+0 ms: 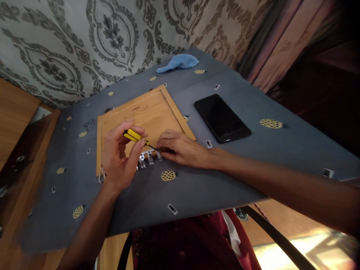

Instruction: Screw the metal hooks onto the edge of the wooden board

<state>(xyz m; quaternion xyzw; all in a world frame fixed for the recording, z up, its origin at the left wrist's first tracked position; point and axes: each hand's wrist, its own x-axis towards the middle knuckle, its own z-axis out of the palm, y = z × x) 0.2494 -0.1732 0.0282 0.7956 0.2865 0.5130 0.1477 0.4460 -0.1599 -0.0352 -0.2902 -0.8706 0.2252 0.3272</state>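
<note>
The left hand (119,157) grasped a screwdriver (135,135), its shaft slanting toward the right hand (184,149), bunched at the near edge of a board (152,122) on the surface (135,202). The handle was yellow and black, the board framed wood, the hooks (150,159) shiny metal. The left hand hid some hooks; what the right fingers held could not be told.

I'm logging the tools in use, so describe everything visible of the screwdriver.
The screwdriver has a yellow-and-black handle and a thin, metal-looking shaft. The left hand holds it by the handle, tilted, the shaft sloping down toward the right hand and the metal hooks at the near edge of the wooden board. What its tip touches is too small to tell.
</note>
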